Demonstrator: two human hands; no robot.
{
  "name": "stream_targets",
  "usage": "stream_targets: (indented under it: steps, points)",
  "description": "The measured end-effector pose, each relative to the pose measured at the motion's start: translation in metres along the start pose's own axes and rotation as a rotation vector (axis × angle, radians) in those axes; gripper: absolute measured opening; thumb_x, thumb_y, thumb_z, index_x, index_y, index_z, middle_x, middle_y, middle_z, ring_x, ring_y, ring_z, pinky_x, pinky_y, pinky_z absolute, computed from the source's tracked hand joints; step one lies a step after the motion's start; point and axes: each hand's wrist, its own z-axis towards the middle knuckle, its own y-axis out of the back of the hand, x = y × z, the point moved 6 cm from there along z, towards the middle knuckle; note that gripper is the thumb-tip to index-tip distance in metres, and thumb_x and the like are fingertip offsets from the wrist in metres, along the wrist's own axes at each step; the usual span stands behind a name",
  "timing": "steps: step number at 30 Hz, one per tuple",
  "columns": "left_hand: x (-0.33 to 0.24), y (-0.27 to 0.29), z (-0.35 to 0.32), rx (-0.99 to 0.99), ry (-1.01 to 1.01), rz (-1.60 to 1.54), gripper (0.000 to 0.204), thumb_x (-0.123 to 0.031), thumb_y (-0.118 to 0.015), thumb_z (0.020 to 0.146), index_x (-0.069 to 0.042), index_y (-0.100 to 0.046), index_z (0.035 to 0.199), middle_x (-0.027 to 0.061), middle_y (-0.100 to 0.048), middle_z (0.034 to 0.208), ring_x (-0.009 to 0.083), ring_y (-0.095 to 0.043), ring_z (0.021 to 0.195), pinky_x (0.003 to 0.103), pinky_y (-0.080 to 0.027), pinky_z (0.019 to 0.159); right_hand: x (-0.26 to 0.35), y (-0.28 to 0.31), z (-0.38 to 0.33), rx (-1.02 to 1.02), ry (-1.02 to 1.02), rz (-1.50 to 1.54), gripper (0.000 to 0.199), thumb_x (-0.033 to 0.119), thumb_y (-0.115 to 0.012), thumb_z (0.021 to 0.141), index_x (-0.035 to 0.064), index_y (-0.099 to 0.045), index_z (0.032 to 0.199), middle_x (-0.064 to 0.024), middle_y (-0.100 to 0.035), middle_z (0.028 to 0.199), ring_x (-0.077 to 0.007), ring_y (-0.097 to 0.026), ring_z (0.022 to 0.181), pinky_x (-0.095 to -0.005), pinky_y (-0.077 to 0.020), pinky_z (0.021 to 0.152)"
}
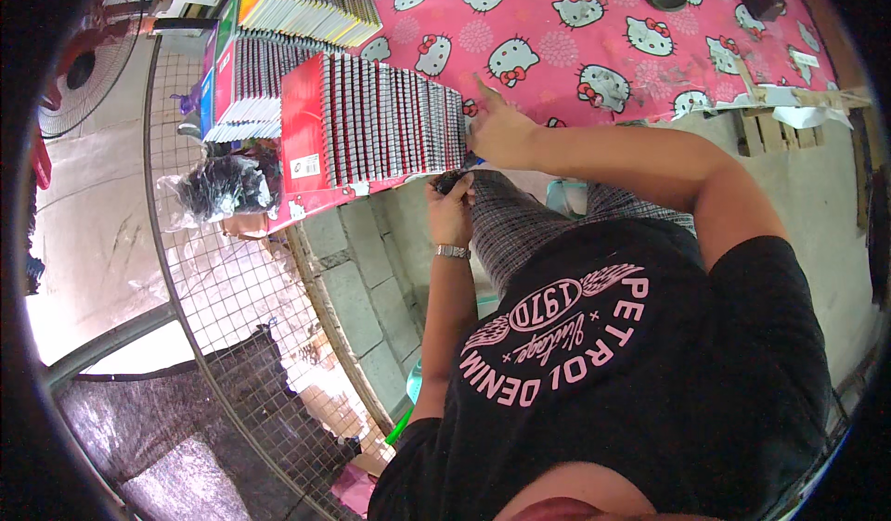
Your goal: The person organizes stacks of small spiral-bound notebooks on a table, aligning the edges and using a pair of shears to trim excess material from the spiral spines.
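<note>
On the pink printed surface (561, 52), a long row of spiral notebooks (394, 117) is lined up at the near edge, ridged by dark coils, streaked red and white, fronted by a bright red cover (302, 113). Its right end is met by the right hand (504, 136), index finger outstretched, though any pinch cannot be told; by the left hand (450, 207), a small dark item (449, 183) is pinched. Low on the cover, a white label (304, 166) is shown.

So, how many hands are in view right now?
2: the left hand, just below the right end of the red-fronted notebook row, and the right hand, at that end. No others show, though parts of both are hidden.
</note>
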Motion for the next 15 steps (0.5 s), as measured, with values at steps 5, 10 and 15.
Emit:
stream_targets:
  steps: [5,10,15]
  points:
    - [0.001,-0.001,0.003,0.022,-0.042,-0.032,0.036,0.006,-0.07,0.074,-0.007,-0.045,0.098,0.0049,-0.061,0.077,0.0119,-0.055,0.058,0.024,-0.042,0.048,-0.005,-0.006,-0.001,0.174,0.001,0.086,0.02,0.02,-0.052,0.083,0.0103,-0.066,0.092,-0.0061,-0.065,0.089,-0.0243,-0.062,0.095,-0.06,-0.0173,0.111]
    - [0.0,-0.001,0.003,0.068,-0.055,-0.046,0.028,0.006,-0.066,0.077,-0.007,-0.049,0.095,0.0047,-0.06,0.078,0.0127,-0.056,0.061,0.026,-0.043,0.051,-0.009,-0.002,-0.013,-0.355,0.018,-0.036,0.02,0.02,-0.052,0.084,0.01,-0.069,0.086,-0.0072,-0.066,0.08,-0.0264,-0.064,0.089,-0.062,-0.0079,0.113]
    - [0.0,0.0,0.002,0.046,-0.055,-0.043,0.025,0.006,-0.064,0.077,-0.007,-0.05,0.094,0.0045,-0.06,0.079,0.0135,-0.056,0.062,0.027,-0.044,0.052,0.0,-0.009,0.004,0.098,-0.031,0.1,0.019,0.021,-0.054,0.082,0.0099,-0.07,0.082,-0.0047,-0.066,0.073,-0.0272,-0.065,0.079,-0.0639,-0.0096,0.112]
